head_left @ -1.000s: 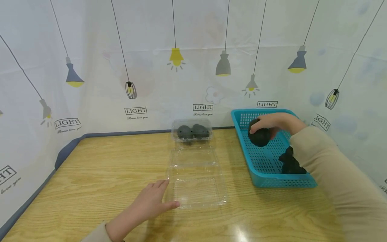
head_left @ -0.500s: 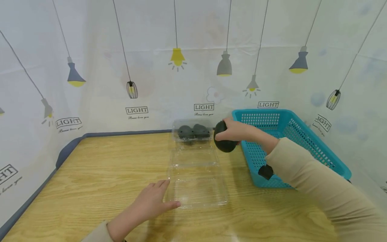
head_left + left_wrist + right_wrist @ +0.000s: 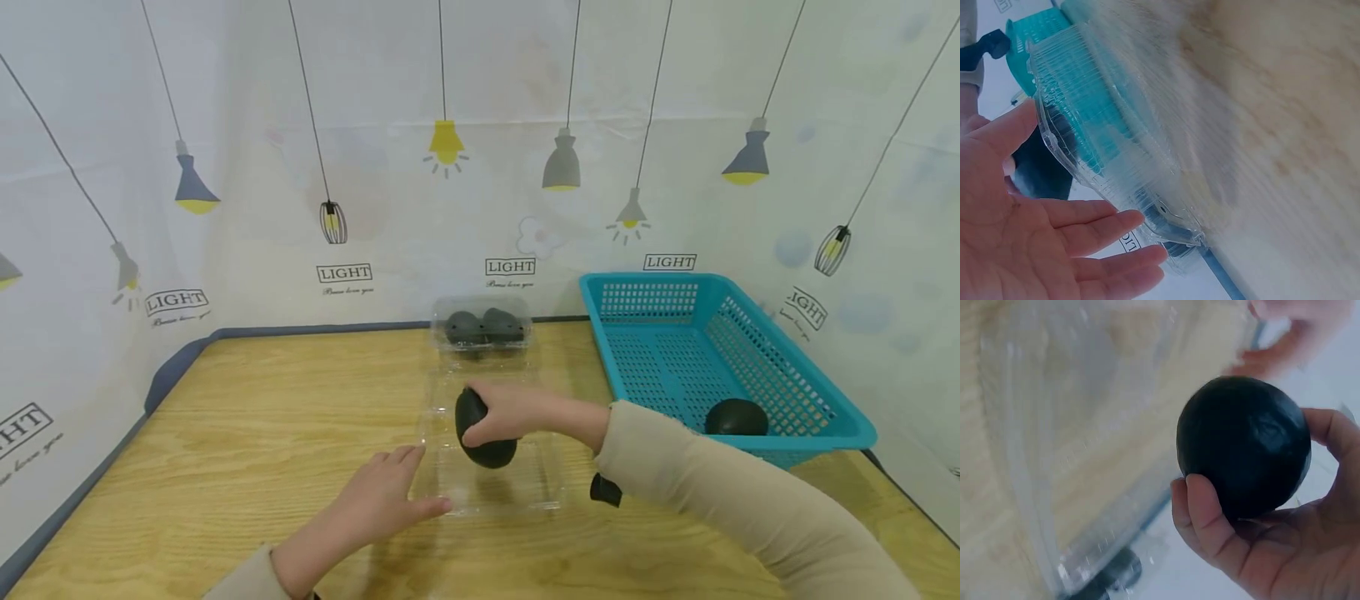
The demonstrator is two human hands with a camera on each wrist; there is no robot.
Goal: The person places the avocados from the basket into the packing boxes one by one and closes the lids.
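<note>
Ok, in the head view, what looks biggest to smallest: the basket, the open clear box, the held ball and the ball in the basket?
1. Basket
2. Open clear box
3. Held ball and basket ball: unsure. Each is partly hidden, so I can't rank them.

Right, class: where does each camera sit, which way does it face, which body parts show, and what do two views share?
Head: on the head, facing forward and down at the table; left hand, right hand and sleeves show.
Left wrist: on that wrist, facing past the left hand to clear container and blue basket; both hands show partly.
Right wrist: on that wrist, facing the held dark object; both hands show.
Head and right wrist share the dark object.
</note>
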